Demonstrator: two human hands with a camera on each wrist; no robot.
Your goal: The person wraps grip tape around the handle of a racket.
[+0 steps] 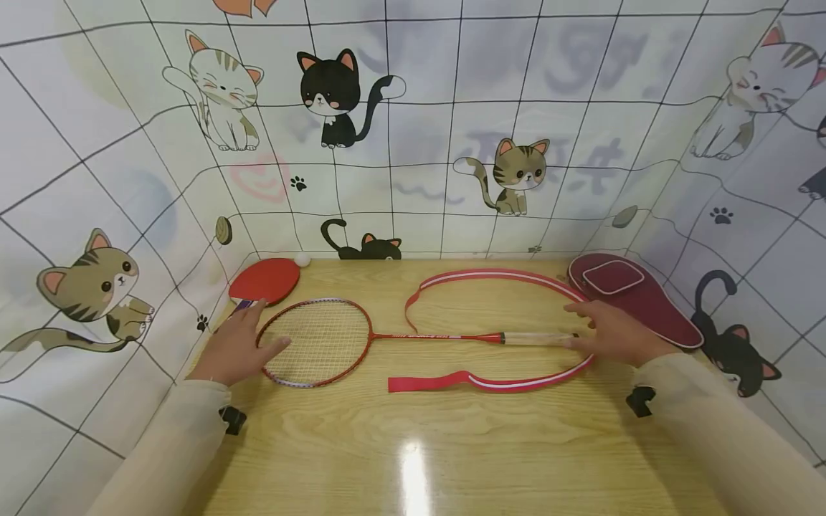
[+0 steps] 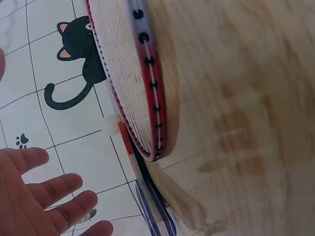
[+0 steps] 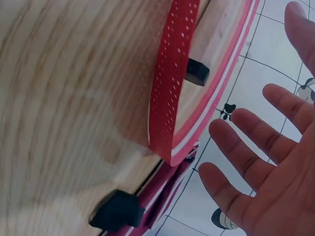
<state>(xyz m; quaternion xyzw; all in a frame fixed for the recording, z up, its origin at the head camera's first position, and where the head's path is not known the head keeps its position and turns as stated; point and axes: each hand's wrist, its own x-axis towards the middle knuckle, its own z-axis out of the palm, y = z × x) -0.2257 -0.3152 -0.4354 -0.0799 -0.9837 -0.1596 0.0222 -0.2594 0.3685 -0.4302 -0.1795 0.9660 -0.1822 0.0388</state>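
A red badminton racket [image 1: 445, 337] lies across the table, its strung head to the left and its bare, pale handle [image 1: 538, 339] to the right. My left hand [image 1: 235, 347] hovers at the left edge of the racket head, fingers spread and holding nothing. Beyond the handle's end is my right hand [image 1: 616, 340], also empty with fingers extended. A long red strip of perforated grip tape [image 1: 503, 274] with a white stripe loops around the handle, passing near the right hand. In the right wrist view, the black handle end [image 3: 197, 72] shows behind the tape [image 3: 170, 83].
A red table tennis bat [image 1: 267, 279] lies at the back left, partly behind the left hand, with a white ball [image 1: 302, 259] beside it. A maroon bat case [image 1: 613, 276] sits at the back right. Cat-printed sheeting [image 1: 426, 143] walls the wooden table [image 1: 335, 444] on three sides.
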